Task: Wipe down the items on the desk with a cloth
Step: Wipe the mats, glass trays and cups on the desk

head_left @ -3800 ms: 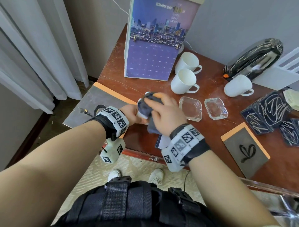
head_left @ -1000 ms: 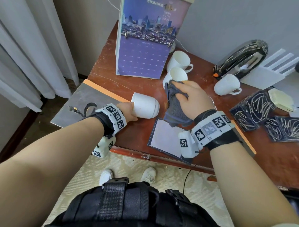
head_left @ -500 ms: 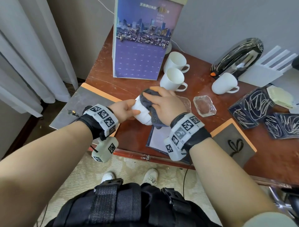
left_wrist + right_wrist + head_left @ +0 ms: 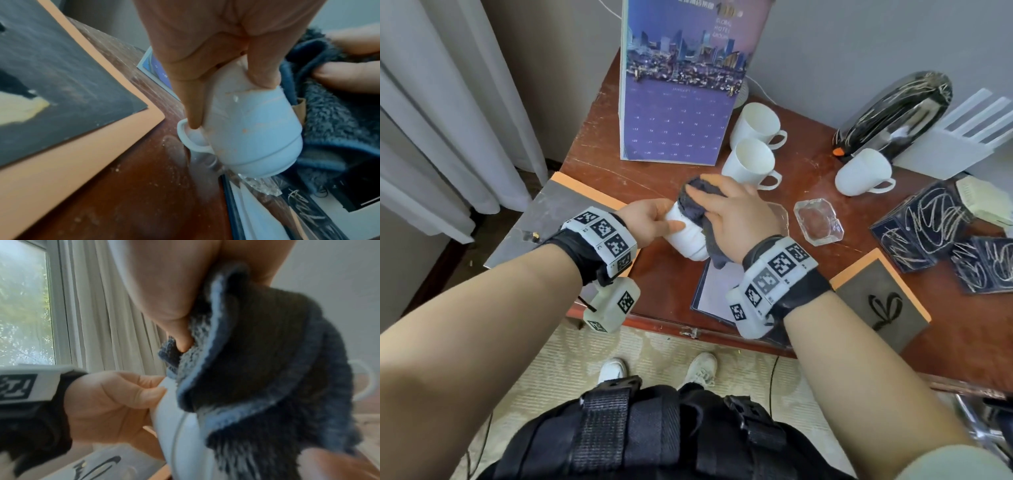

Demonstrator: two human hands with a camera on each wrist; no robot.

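Fingers [image 4: 261,68] of left hand [image 4: 650,219] grip mug [image 4: 686,236] w/ one thru handle; right hand [image 4: 736,212] back pressing cloth [image 4: 693,202] round it, after lifting off 1 s ago — wiping resumed, other mugs prob. next.

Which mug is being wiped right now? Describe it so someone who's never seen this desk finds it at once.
Start at the tall purple calendar standing at the back of the wooden desk. In front of it, near the desk's front edge, the left hand holds a white mug while the right hand presses a grey cloth on it. Unlike the three other white mugs, it is off the desk, tipped over and partly covered by the cloth.
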